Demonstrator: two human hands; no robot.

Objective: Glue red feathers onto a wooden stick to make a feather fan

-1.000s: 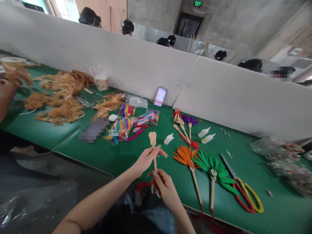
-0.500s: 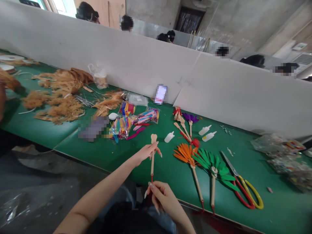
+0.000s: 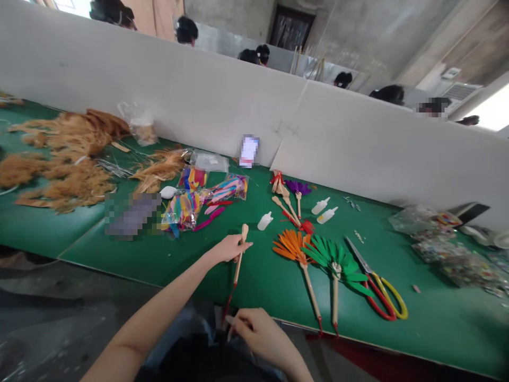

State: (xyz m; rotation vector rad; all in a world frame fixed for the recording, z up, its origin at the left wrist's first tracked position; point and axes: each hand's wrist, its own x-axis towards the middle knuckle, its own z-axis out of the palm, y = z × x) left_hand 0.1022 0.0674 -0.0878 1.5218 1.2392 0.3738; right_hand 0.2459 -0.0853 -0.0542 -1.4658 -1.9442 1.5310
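My left hand (image 3: pixel 227 248) is closed around the upper part of a pale wooden fan handle (image 3: pixel 237 271), just under its widened head. A red cord (image 3: pixel 228 305) hangs from the handle's lower end. Its lower part runs down to my right hand (image 3: pixel 260 330), whose fingers pinch it in front of the table edge. Right of the handle stands a small white squeeze bottle (image 3: pixel 265 220). An orange feather fan (image 3: pixel 292 245) and a green feather fan (image 3: pixel 336 253) lie further right, each with a wooden handle and red cord.
Scissors (image 3: pixel 384 297) with red and yellow grips lie beside the green fan. Bagged coloured feathers (image 3: pixel 185 208), tan fibres (image 3: pixel 75 164) and a phone (image 3: pixel 249 151) are to the left and back. A white partition (image 3: pixel 191 95) borders the green table (image 3: pixel 191 270).
My right hand has slid down the red cord, so more of it shows below the handle. The handle has turned and tilts slightly. The view has swung to the right.
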